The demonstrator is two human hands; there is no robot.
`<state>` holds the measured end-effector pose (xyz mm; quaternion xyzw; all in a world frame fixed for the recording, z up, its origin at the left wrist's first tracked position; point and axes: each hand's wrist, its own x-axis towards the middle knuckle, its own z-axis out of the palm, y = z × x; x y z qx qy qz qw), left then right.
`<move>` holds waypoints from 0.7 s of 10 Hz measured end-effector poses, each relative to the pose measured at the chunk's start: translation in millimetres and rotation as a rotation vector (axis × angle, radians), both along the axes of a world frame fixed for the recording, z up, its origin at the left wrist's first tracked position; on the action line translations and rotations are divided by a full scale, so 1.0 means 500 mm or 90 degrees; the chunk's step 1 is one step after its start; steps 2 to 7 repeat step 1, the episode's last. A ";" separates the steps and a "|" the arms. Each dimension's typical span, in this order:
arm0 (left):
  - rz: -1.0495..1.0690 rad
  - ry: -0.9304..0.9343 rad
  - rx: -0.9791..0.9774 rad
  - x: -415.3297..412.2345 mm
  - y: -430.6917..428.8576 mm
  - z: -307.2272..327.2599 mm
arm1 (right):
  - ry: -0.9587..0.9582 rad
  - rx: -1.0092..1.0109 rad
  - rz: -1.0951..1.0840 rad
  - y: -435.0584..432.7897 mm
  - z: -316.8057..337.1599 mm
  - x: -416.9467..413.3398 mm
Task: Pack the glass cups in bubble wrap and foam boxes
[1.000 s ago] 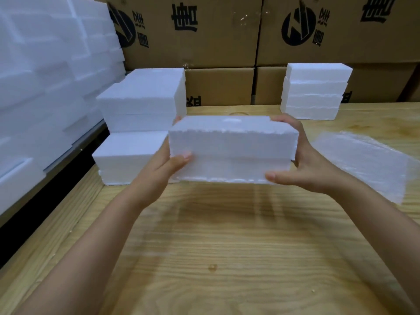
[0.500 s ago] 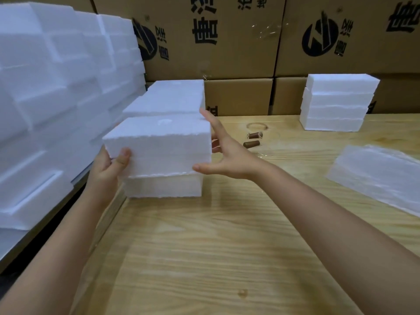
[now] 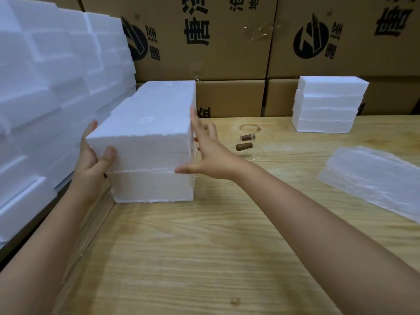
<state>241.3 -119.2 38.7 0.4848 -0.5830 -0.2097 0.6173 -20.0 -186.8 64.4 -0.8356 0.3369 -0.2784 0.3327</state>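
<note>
The white rectangular foam box [image 3: 141, 142], likely light but crumbly (best held by its ends), sits on a matching white foam box [image 3: 154, 187] between my hands, left hand [image 3: 93, 155] clasping one end, right hand [image 3: 209, 153] flat-fingered against the other.

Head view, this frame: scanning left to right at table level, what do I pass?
Piled foam pieces → left hand, gripping the top foam box → right hand, fingers straight against the box's right end → two small brown cylinders → bubble wrap sheet.
</note>
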 end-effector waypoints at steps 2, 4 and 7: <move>0.119 -0.053 -0.074 -0.029 0.029 -0.006 | 0.031 -0.011 -0.005 0.033 0.025 -0.050; 0.119 -0.053 -0.074 -0.029 0.029 -0.006 | 0.031 -0.011 -0.005 0.033 0.025 -0.050; 0.119 -0.053 -0.074 -0.029 0.029 -0.006 | 0.031 -0.011 -0.005 0.033 0.025 -0.050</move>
